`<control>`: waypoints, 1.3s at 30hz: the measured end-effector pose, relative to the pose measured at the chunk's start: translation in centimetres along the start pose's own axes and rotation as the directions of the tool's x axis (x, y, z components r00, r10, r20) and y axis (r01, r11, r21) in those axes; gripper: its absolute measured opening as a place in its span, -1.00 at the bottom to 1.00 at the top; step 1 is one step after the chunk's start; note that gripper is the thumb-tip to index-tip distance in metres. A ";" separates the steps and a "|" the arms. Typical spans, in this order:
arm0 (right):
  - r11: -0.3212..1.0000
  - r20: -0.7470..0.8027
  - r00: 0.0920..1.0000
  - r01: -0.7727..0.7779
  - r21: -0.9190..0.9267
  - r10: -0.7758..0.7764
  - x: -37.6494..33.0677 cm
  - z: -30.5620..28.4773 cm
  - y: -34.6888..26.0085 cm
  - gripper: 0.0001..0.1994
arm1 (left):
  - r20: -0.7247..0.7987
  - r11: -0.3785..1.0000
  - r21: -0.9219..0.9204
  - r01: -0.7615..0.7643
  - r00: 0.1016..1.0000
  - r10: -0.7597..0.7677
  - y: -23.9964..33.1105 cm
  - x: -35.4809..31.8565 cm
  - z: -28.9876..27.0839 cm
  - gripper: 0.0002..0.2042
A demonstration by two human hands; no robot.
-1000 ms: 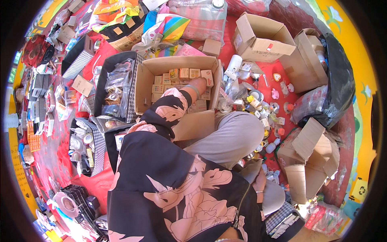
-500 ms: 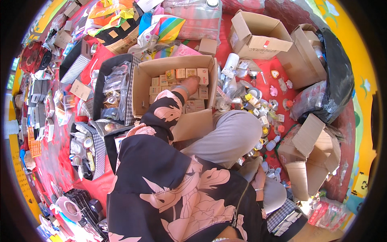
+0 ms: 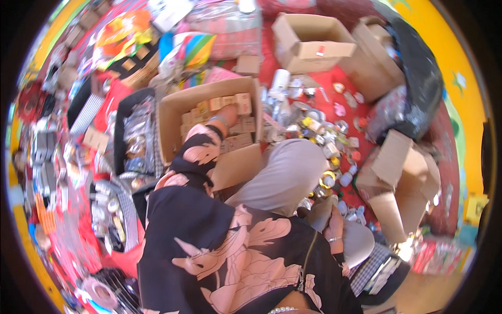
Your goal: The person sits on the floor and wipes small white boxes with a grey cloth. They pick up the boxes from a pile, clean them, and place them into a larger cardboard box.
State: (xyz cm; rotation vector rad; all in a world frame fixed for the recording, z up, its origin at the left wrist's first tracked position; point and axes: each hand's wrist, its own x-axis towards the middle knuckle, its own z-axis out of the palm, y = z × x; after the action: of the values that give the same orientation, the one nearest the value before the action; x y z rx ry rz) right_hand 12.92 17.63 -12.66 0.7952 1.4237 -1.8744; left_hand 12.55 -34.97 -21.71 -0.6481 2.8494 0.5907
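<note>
The person's left hand (image 3: 226, 114) is inside one brown carton (image 3: 168, 123), among small boxes (image 3: 215, 104) too blurred to count; from here I cannot tell how far its fingers open or whether they grip. One pale box (image 3: 243, 103) just right of it points its long axis away from the person. The carton lies lengthwise left to right, open upward. The right hand (image 3: 334, 227) lies against a grey trouser leg (image 3: 359, 242), grip unclear. Three other cartons (image 3: 319, 56) stand beyond and right of it.

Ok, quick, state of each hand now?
Left hand: among small cartons in the cardboard box; grip cannot be told.
Right hand: by the gray trouser leg; open or closed cannot be told.
</note>
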 end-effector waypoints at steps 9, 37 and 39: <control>0.970 0.050 0.987 0.143 0.196 -0.156 -5.5 2.4 -6.1 -0.73 | 0.139 0.991 0.130 0.040 0.989 -0.058 1.4 -0.4 -3.5 -0.66; -0.118 0.101 0.868 0.049 -0.992 -0.486 27.8 -1.2 -19.4 -0.71 | -0.072 0.352 -0.385 -0.853 0.408 0.910 35.8 -10.0 -9.6 -0.83; -0.052 -0.021 0.862 -0.055 -0.997 -0.507 31.7 -1.9 -19.3 -0.55 | -0.072 0.338 -0.413 -0.846 0.401 0.913 35.7 -9.0 -10.2 -0.82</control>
State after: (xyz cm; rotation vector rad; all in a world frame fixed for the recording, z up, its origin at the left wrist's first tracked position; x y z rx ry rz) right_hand -21.48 19.18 -26.73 0.0610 2.7373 -0.2336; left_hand 4.00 -6.15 1.91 1.0699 2.6625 1.2890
